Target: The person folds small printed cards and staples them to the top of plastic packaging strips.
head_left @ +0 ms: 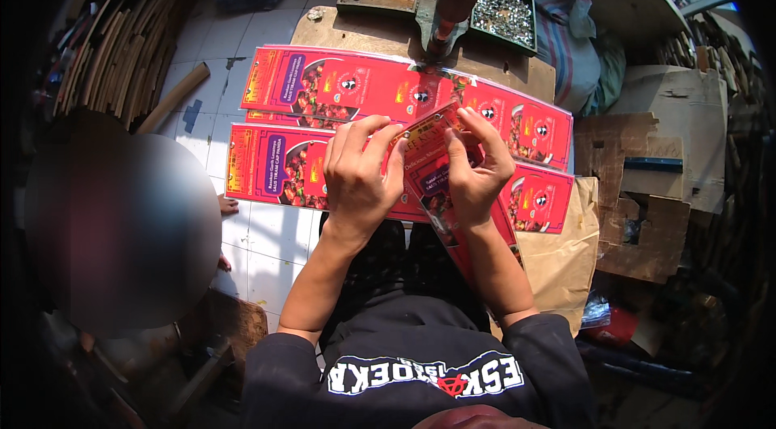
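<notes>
Pinching from both sides, the fingers of the left hand curl narrowly over the near-left edge of a red printed label strip, while the right hand closes its fingertips on the strip's upper corner, thumb underneath as far as can be told. The strip lies directly between the two hands, touching both, so neither hand has to reach; the right hand grips it higher, at the far end, and the left holds it a little lower along the side. Its long axis runs on a slant, from the top end near the fingertips, pointing away from the person and slightly left, down and to the right past the right wrist toward the lap, where its lower end hangs over the dark trousers. The printed face is turned up toward the camera. Just beyond the hands, more red label sheets lie flat in overlapping rows across the white tiled floor, their long axes running side to side, roughly crosswise to the held strip. Further out stand a metal press with trays of small metal parts, and brown cardboard lies to the right.
</notes>
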{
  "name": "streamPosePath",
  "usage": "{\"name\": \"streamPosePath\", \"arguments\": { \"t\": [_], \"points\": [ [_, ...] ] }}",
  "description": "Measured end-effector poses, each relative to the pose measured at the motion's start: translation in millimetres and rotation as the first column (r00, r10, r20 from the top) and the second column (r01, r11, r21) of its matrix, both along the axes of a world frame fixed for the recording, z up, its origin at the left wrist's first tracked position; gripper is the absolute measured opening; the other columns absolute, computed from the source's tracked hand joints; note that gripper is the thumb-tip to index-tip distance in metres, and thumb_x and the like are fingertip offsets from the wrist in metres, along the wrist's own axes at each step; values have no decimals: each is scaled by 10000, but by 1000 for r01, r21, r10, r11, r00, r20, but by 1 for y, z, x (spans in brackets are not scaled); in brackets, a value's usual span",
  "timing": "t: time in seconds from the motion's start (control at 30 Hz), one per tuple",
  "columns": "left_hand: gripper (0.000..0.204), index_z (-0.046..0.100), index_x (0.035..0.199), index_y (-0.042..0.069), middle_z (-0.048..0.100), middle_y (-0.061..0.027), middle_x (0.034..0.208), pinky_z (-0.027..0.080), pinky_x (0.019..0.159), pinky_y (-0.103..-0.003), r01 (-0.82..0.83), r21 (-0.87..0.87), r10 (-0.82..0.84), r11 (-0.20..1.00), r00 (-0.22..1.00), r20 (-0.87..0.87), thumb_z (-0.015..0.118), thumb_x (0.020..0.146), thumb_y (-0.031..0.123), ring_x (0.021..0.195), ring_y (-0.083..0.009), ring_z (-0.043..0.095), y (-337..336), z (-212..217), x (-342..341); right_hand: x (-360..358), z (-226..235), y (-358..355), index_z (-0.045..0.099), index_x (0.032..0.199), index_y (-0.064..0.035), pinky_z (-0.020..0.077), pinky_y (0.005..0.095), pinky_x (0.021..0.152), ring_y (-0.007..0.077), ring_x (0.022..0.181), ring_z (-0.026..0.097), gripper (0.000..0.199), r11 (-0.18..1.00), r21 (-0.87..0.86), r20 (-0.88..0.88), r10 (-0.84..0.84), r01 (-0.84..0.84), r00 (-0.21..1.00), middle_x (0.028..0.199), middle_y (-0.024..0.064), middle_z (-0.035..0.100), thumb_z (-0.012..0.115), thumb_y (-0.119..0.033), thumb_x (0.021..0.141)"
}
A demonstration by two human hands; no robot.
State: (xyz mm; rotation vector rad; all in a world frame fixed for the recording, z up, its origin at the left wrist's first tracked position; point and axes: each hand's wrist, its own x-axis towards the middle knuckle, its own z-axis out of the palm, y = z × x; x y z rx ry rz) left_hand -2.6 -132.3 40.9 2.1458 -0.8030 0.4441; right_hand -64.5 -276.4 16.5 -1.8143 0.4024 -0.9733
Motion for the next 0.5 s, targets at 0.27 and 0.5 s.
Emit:
{"name": "streamPosePath", "arguments": {
  "t": [0.27,0.5],
  "points": [
    [133,644,874,29,631,-88,922,453,710,-382,43,226,-77,973,987,143,713,764,58,825,-261,598,-9,8,3,0,6,-2,703,1033,-12,469,405,923,318,971,673,296,1000,-31,-3,-4,4,1000,851,152,701,720,21,739],
    [138,581,911,-8,562,-141,959,444,770,-407,138,443,-173,886,984,39,632,805,64,893,-300,556,-18,26,13,1,11,-2,707,1009,-44,456,420,922,316,978,663,281,998,-59,-16,-21,20,1000,842,125,694,727,-9,730]
  ]
}}
